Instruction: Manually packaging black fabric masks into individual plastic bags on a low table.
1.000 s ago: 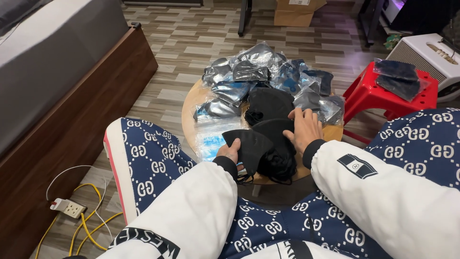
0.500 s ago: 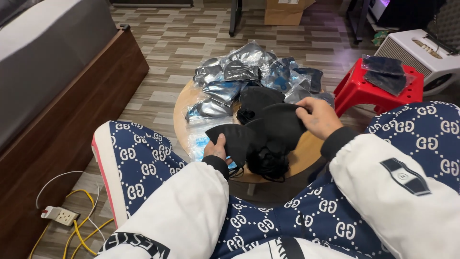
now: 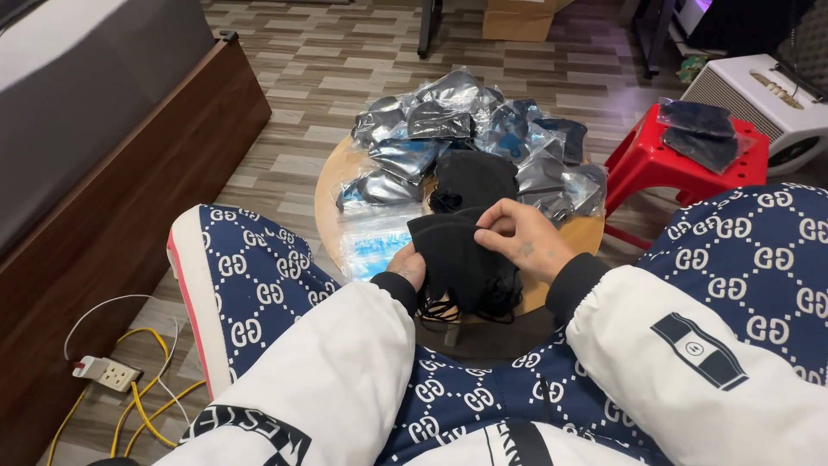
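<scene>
A bundle of black face masks [image 3: 461, 263] is held over the near edge of a small round wooden table [image 3: 332, 185]. My left hand [image 3: 407, 266] grips the bundle's lower left side. My right hand [image 3: 522, 237] pinches its upper right edge between thumb and fingers. Black ear loops [image 3: 440, 309] dangle below the bundle. Just behind it lies a second heap of black masks [image 3: 473, 177]. Both my arms wear white jacket sleeves.
Several clear plastic bags of dark masks [image 3: 414, 138] are piled on the table's far half, with a blue-printed bag [image 3: 373, 246] in front. A red stool [image 3: 660, 164] at the right carries more bagged masks. A wooden bed frame [image 3: 129, 198], power strip [image 3: 108, 373] and yellow cables lie left.
My right hand has moved from the spread-out masks toward me and now pinches the bundle's top edge. The masks have been gathered into a tighter stack between both hands.
</scene>
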